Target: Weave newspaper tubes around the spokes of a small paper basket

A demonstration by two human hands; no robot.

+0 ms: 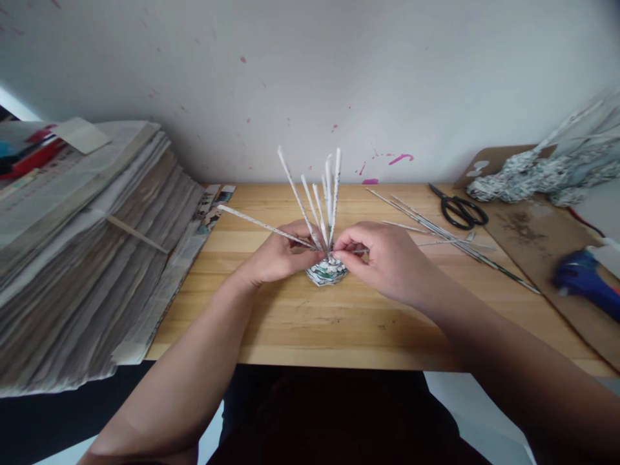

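A small round basket (pixel 327 272) woven from rolled newspaper stands on the wooden table in front of me. Several white paper sticks (pixel 336 187) rise from it, and one long paper stick (pixel 261 223) slants out to the left. My left hand (pixel 285 255) is closed around the basket's left side, thumb at the rim and fingers behind the sticks. On the right of the rim, my right hand (pixel 375 255) pinches a paper strip with thumb and forefinger; a bit of it shows by the palm. The fingertips of both hands nearly meet.
A tall stack of newspapers (pixel 121 258) fills the left side. To the right lie loose paper sticks (pixel 431 226), black scissors (pixel 460 210), a cardboard sheet (pixel 523 229) and a blue glue gun (pixel 584 278). More woven paper pieces (pixel 523 174) sit at the back right by the wall.
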